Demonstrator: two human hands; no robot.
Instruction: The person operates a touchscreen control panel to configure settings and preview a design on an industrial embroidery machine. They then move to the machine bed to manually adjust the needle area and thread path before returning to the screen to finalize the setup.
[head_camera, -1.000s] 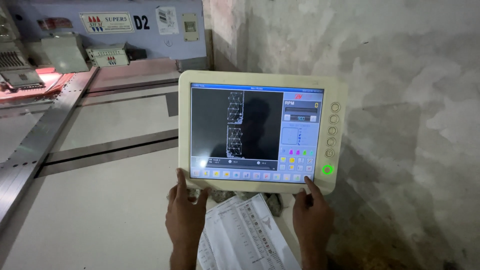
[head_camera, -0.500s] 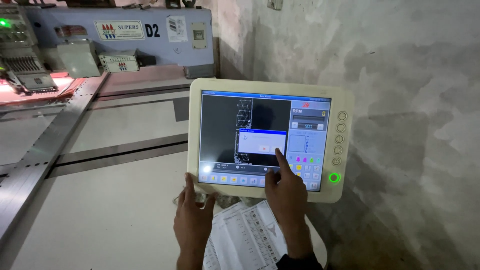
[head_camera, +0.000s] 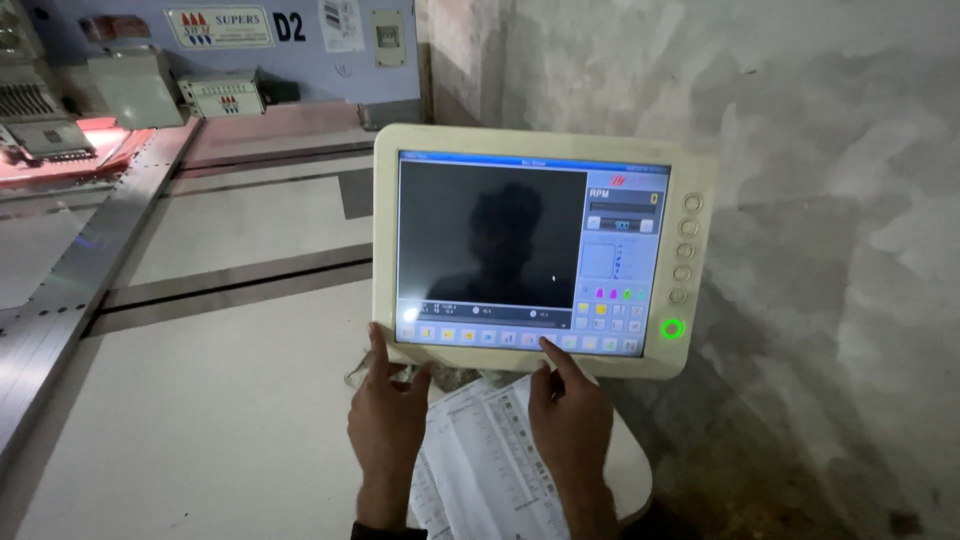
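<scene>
Everything here is placed relative to the cream touchscreen control panel (head_camera: 540, 250), which stands tilted toward the person at the right end of the long grey machine table (head_camera: 200, 400).

To the far left of the panel, at the back of the table, an embroidery head (head_camera: 45, 120) sits under a red glow.

Just below the panel's lower left corner is the left hand (head_camera: 388, 420). Its thumb and fingers are spread apart and rest against the bottom edge of the frame; it steadies the panel, it does not clamp anything.

Under the panel, between both hands, lies a printed paper sheet (head_camera: 490, 460).

Below the middle of the panel is the right hand (head_camera: 572, 420). Its index finger is stretched up and its tip touches the row of small icons along the bottom of the screen; the other fingers are curled together. This row runs left to right, directly above the fingertip, so the right hand is the nearer one to it.

On the panel's right side, a column of round buttons (head_camera: 686, 250) goes down to a green lit button (head_camera: 672, 328).
</scene>
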